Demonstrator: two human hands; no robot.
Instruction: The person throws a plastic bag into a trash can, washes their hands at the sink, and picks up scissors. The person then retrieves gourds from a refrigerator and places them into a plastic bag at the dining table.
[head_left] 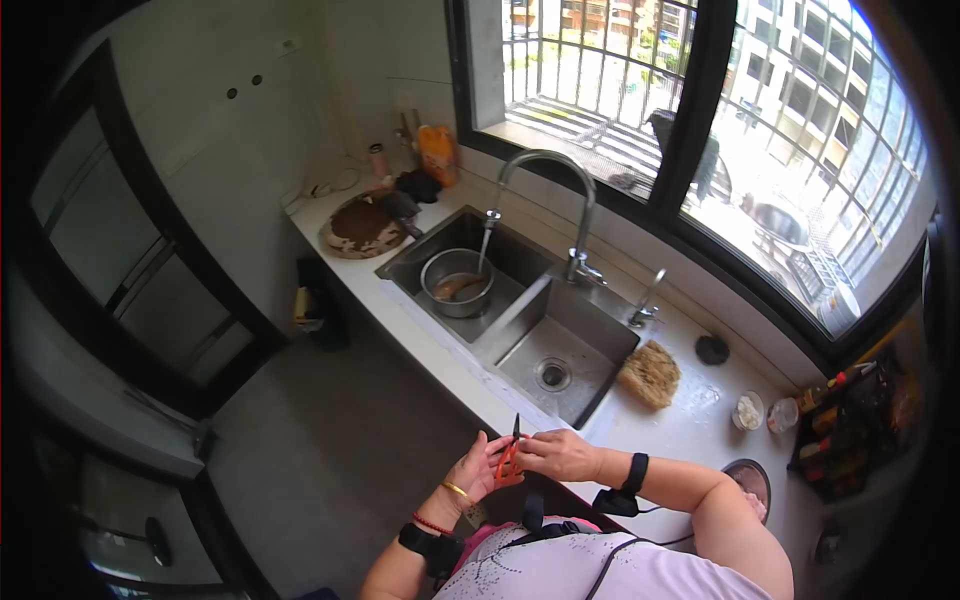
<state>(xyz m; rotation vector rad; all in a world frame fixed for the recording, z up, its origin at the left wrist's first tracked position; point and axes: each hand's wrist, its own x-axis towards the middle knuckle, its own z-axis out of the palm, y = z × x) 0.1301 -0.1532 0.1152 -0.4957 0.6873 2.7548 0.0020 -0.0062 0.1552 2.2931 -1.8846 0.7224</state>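
Red-orange-handled scissors (509,466) with a dark blade pointing up are between my hands, in front of my body at the counter's front edge. My right hand (560,456) is closed, its fingers pinching the scissors near the handles. Against their other side is my left hand (474,468), its fingers bent around the handle; its exact grip is partly hidden. Beyond, water runs from the tall faucet (590,215) into a metal pot (458,283) in the left sink basin. Something brownish (458,286) lies in the pot.
The right sink basin (525,352) has a drain. A tan loofah-like pad (650,376), dark scrubber (711,349), small tubs (747,411) and a bowl (755,480) stand right. At the far left lie a round board (355,230) and a cleaver (402,208). An orange bottle (437,152) stands behind.
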